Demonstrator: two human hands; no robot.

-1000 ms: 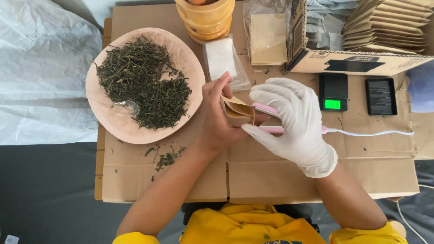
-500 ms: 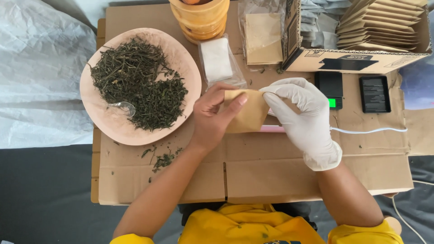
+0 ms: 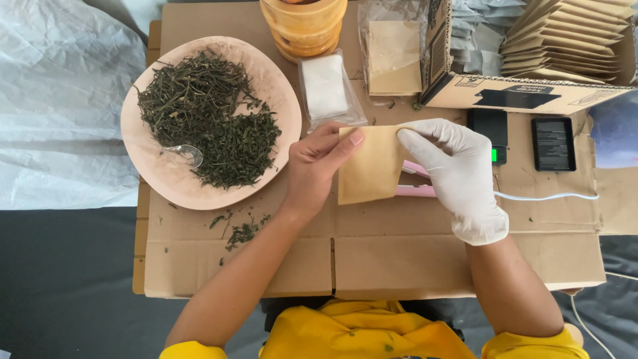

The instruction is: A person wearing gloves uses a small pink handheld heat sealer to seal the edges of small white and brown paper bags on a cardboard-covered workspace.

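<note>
While both hands meet over the middle of the cardboard [image 3: 399, 259], they pinch one flat tan pouch [image 3: 369, 166] between them. The left hand [image 3: 316, 169] is bare; its thumb lies on the front of the pouch near the top left corner and the other fingers are curled behind it. The right hand [image 3: 458, 173] wears a white glove, and its fingertips are pressed together on the top right edge of the pouch. The pouch is held up above the cardboard, almost flat toward the camera, and it hides part of a pink tool [image 3: 419, 189] that lies just under it. A white cable [image 3: 545, 197] runs from this tool to the right.

Left of the hands stands a wide pink plate [image 3: 159, 186] with a heap of dried green leaves [image 3: 206, 119] and a small clear spoon [image 3: 186, 154] in it. Some loose leaves are scattered on the cardboard below the plate. Behind the pouch lies a small bag with white pads [image 3: 325, 86], next to it a clear bag with tan pouches [image 3: 393, 56], and an orange pot [image 3: 302, 26] behind them. To the right are two black scales [image 3: 525, 136], one with a green lit display, and an open box [image 3: 531, 93] full of folded pouches.
</note>
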